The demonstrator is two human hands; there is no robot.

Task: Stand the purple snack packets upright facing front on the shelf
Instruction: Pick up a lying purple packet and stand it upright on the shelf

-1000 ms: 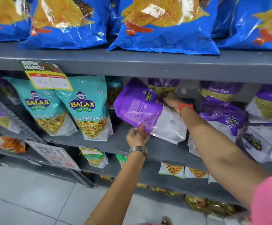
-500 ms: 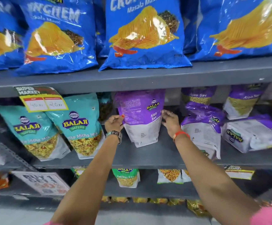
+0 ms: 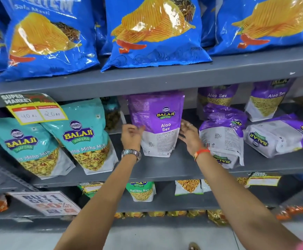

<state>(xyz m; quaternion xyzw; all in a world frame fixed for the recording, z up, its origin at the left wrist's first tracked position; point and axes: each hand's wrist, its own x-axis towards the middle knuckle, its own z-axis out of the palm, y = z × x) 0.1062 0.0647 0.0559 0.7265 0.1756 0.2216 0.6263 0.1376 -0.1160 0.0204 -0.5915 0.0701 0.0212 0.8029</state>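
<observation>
A purple Aloo Sev packet (image 3: pixel 158 123) stands upright on the grey middle shelf (image 3: pixel 174 168), its label turned to the front. My left hand (image 3: pixel 131 135) hovers just left of it and my right hand (image 3: pixel 189 135) just right of it, both with fingers apart and holding nothing. To the right, a crumpled purple packet (image 3: pixel 223 130) leans with its back showing, and another purple packet (image 3: pixel 280 136) lies on its side. Two more purple packets (image 3: pixel 217 95) (image 3: pixel 268 100) stand upright at the back.
Two teal Balaji mix packets (image 3: pixel 85 136) (image 3: pixel 26 147) lean at the left of the same shelf under a yellow price tag (image 3: pixel 33 109). Blue chip bags (image 3: pixel 154 31) fill the shelf above. Smaller snack packs (image 3: pixel 142 191) and a promo sign (image 3: pixel 46 202) sit lower down.
The purple packet was tilted in both hands, then turned upright on the shelf. Both hands have now let go and drawn slightly away from its sides.
</observation>
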